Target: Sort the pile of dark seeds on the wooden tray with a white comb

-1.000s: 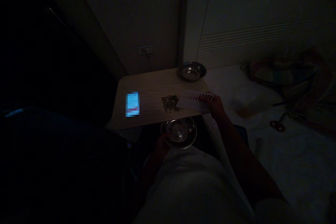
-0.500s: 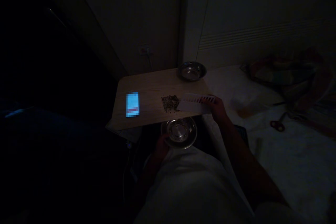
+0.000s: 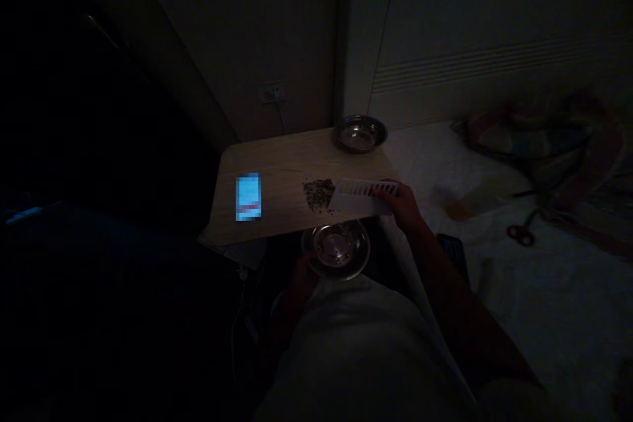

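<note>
The room is very dark. My right hand (image 3: 401, 203) grips a white card-like scraper (image 3: 355, 197) that lies on the small wooden table (image 3: 277, 165), its left edge against a little pile of dark seeds (image 3: 318, 193). Just below the table's near edge my left hand (image 3: 301, 271) holds a steel bowl (image 3: 337, 249) by its left rim, under the pile. A few grains lie in that bowl.
A lit phone (image 3: 248, 196) lies on the table's left half. A second steel bowl (image 3: 361, 132) stands at the far right corner. A bed with white sheet, red-handled scissors (image 3: 519, 231) and crumpled cloth (image 3: 544, 132) is to the right. A wall socket (image 3: 272, 93) is behind.
The scraper and my right hand have slid slightly left, closer against the seed pile. The bowl in my left hand has stayed under the table edge.
</note>
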The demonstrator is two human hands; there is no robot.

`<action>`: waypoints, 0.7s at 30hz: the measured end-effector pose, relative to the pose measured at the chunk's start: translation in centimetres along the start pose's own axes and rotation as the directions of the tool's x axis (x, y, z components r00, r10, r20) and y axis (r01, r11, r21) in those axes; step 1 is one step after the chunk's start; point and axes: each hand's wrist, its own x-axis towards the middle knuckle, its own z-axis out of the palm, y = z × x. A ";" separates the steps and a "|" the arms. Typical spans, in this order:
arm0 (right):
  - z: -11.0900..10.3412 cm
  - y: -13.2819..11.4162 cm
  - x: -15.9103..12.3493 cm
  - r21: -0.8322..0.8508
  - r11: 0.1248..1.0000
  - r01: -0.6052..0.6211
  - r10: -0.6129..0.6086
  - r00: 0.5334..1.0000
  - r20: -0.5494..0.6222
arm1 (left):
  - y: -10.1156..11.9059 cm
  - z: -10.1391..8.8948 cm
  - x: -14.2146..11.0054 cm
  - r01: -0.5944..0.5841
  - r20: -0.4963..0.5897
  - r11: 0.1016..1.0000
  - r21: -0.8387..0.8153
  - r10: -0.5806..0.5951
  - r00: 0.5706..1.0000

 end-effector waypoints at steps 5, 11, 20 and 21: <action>0.0 -0.3 -0.1 -0.019 1.000 0.022 -0.022 0.999 0.028 | 0.1 -0.1 0.0 -0.058 0.039 0.994 0.088 0.055 0.998; 0.1 -0.6 -0.1 -0.035 0.999 0.025 -0.022 0.997 0.080 | -0.6 -0.1 0.2 -0.070 0.002 0.992 0.110 0.070 0.998; 0.4 -0.8 -0.3 -0.023 1.000 0.014 -0.012 0.998 0.059 | -0.8 -0.2 0.4 -0.081 0.018 0.993 0.089 0.080 0.997; 0.3 -0.7 -0.3 -0.026 1.000 0.009 -0.008 0.998 0.056 | -0.6 -0.1 0.3 -0.071 0.010 0.995 0.073 0.070 0.997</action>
